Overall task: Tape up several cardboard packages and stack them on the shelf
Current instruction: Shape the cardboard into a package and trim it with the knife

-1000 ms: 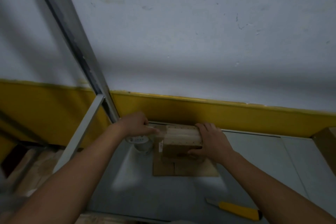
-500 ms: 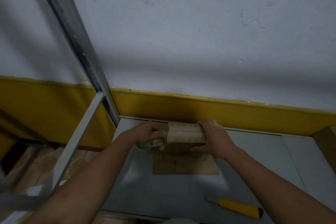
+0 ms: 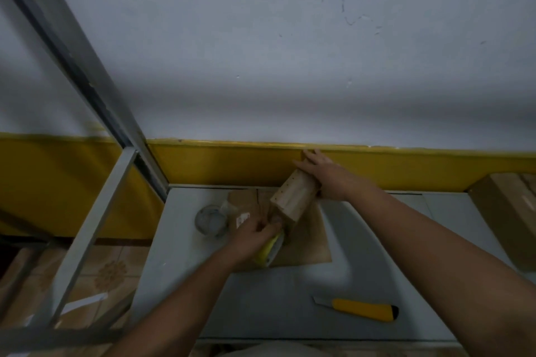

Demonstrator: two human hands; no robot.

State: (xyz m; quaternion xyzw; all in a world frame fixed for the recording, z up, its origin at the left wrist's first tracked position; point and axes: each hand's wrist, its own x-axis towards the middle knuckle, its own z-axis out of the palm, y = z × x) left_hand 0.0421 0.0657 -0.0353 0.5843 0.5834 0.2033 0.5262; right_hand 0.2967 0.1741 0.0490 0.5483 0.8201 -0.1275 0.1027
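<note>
A small cardboard package (image 3: 291, 200) stands tilted on a flat cardboard sheet (image 3: 311, 240) on the grey shelf top (image 3: 284, 304). My right hand (image 3: 323, 175) lies against its raised far end, fingers stretched straight toward the wall. Fingers curled, my left hand (image 3: 253, 236) is at the package's near end and grips a yellow and grey tool (image 3: 269, 249), partly hidden under the hand. A roll of clear tape (image 3: 210, 222) lies on the shelf top left of the package, with no hand on it.
A yellow utility knife (image 3: 359, 309) lies near the front right of the shelf top. A larger cardboard box (image 3: 510, 211) sits at the far right. Grey metal shelf posts (image 3: 95, 229) rise on the left, with tiled floor below.
My left hand let go of the tape roll and now grips a yellow tool at the package's near end. The package turned from lying crosswise to tilted lengthwise, and my right hand shifted to its far end.
</note>
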